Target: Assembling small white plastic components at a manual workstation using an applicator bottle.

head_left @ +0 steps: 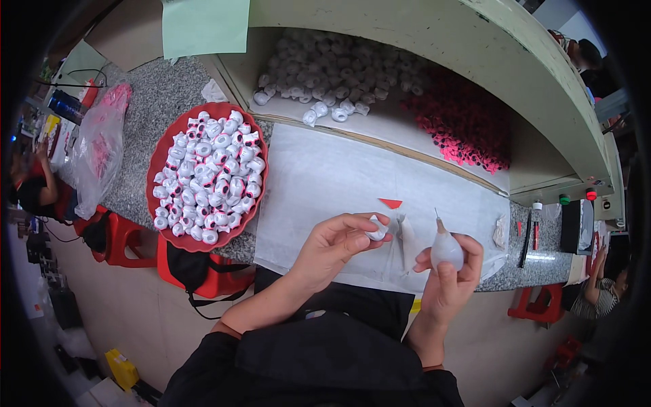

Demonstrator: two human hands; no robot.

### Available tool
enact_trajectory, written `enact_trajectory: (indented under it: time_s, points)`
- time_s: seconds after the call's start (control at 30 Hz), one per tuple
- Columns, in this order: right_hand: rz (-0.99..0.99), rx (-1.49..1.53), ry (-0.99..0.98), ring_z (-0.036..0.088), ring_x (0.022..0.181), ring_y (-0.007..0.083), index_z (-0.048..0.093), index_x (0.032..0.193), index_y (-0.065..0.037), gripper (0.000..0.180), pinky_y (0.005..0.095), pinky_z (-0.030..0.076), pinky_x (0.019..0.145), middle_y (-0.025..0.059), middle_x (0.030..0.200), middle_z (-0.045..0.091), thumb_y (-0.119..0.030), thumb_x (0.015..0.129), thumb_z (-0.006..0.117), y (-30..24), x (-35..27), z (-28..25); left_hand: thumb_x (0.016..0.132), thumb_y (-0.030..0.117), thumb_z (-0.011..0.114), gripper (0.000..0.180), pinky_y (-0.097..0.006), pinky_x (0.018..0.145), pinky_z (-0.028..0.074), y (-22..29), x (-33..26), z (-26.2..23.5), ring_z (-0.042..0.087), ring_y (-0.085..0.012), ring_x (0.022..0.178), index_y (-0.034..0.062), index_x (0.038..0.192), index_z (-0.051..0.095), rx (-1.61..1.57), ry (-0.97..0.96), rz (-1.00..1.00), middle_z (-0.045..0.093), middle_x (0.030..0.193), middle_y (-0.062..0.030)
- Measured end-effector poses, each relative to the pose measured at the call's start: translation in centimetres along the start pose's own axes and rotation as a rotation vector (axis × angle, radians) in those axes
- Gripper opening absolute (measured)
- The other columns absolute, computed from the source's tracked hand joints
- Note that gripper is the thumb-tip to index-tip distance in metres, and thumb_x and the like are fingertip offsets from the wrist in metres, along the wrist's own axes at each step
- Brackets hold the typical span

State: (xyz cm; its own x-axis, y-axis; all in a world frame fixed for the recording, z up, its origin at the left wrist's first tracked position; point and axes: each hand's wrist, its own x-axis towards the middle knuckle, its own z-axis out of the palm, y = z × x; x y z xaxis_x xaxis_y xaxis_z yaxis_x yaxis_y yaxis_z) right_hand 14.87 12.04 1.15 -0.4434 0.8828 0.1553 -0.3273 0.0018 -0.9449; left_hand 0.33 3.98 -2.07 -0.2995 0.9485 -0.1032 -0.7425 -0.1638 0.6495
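Note:
Between the thumb and fingers of my left hand (332, 247) is a small white molded piece (377, 229), partly covered by the fingertips. My right hand (453, 275) is wrapped round a translucent squeeze bottle (447, 249), whose thin needle tip points up. Both hands are over a white paper sheet (319, 183), with the bottle apart from the piece. A red triangular scrap (390, 203) lies on the sheet beyond my hands, and a crumpled whitish strip (407, 241) lies between them.
To the left, a red scalloped basin (154, 183) holds many white pieces with pink-and-black parts. The shelf (434, 139) ahead carries a pile of plain white pieces (339, 68) and a heap of pink-and-black parts (468, 129). Red stools (125, 241) stand left.

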Motion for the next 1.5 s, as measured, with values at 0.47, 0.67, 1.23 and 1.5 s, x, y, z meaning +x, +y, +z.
enact_trajectory:
  time_s: [0.47, 0.67, 1.23, 1.5]
  points:
    - [-0.462, -0.137, 0.131, 0.037, 0.058, 0.0088, 0.038, 0.082, -0.008, 0.044, 0.0181, 0.033, 0.052, 0.0031, 0.077, 0.037, -0.033, 0.065, 0.069, 0.0, -0.8, 1.8, 0.074, 0.000, 0.056, 0.022, -0.037, 0.081, 0.045, 0.6, -0.7, 0.3, 0.054, -0.0242, 0.092, 0.0020, 0.095, 0.050, 0.114, -0.033, 0.175, 0.049, 0.106, -0.0181]
    - [-0.494, -0.192, 0.096, 0.037, 0.053, 0.0079, 0.037, 0.080, -0.008, 0.047, 0.0176, 0.034, 0.046, 0.0030, 0.073, 0.039, -0.035, 0.063, 0.071, 0.1, -1.0, 2.2, 0.074, -0.003, 0.054, 0.030, -0.040, 0.084, 0.043, 0.3, -0.8, 0.4, 0.052, -0.0241, 0.095, 0.0000, 0.103, 0.049, 0.168, -0.036, 0.237, 0.050, 0.103, -0.0173]
    - [-0.572, -0.249, -0.036, 0.041, 0.055, 0.0104, 0.038, 0.078, -0.006, 0.044, 0.0192, 0.037, 0.043, 0.0052, 0.074, 0.041, -0.032, 0.064, 0.070, 0.4, -1.3, 1.8, 0.072, -0.002, 0.057, 0.034, -0.034, 0.084, 0.042, 0.4, -0.9, 0.3, 0.053, -0.0202, 0.093, -0.0008, 0.102, 0.042, 0.139, 0.008, 0.174, 0.051, 0.102, -0.0158]
    - [-0.625, -0.252, 0.012, 0.040, 0.054, 0.0108, 0.038, 0.079, -0.006, 0.044, 0.0187, 0.035, 0.043, 0.0058, 0.075, 0.040, -0.031, 0.064, 0.070, 0.7, -1.0, 1.8, 0.071, -0.003, 0.057, 0.035, -0.033, 0.082, 0.043, 0.5, -0.9, 0.3, 0.054, -0.0214, 0.091, -0.0010, 0.103, 0.042, 0.135, -0.011, 0.155, 0.051, 0.102, -0.0159]
